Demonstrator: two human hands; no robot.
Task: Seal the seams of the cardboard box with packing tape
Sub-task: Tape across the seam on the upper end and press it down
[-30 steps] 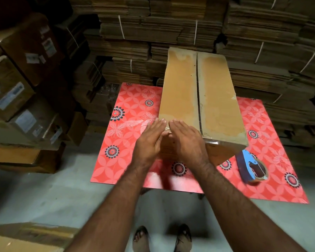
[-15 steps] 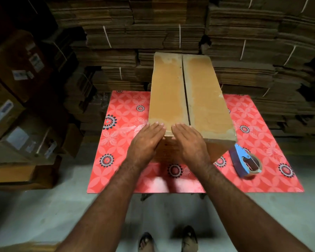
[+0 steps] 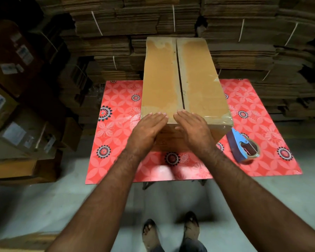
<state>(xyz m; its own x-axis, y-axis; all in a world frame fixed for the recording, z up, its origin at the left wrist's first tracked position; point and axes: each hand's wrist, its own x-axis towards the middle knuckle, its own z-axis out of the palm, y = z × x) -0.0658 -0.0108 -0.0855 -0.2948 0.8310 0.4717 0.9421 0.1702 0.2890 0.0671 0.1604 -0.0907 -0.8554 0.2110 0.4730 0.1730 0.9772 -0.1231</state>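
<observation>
A long brown cardboard box (image 3: pixel 202 82) stands on a red flowered table (image 3: pixel 116 128), its two top flaps meeting along a centre seam that runs away from me. Clear tape shines along the near right top edge. My left hand (image 3: pixel 146 131) and my right hand (image 3: pixel 193 131) lie flat with straight fingers over the box's near top edge, side by side, fingertips on the top. A blue tape dispenser (image 3: pixel 243 147) with a roll of packing tape lies on the table to the right of the box, untouched.
Bundled stacks of flat cardboard (image 3: pixel 135 24) fill the wall behind the table. Labelled cartons (image 3: pixel 13 124) are piled at the left. The grey floor and my sandalled feet (image 3: pixel 171 233) show below the table's near edge.
The view has shifted and the box now appears straight on. Both hands stay flat at the near top edge, and have spread slightly apart.
</observation>
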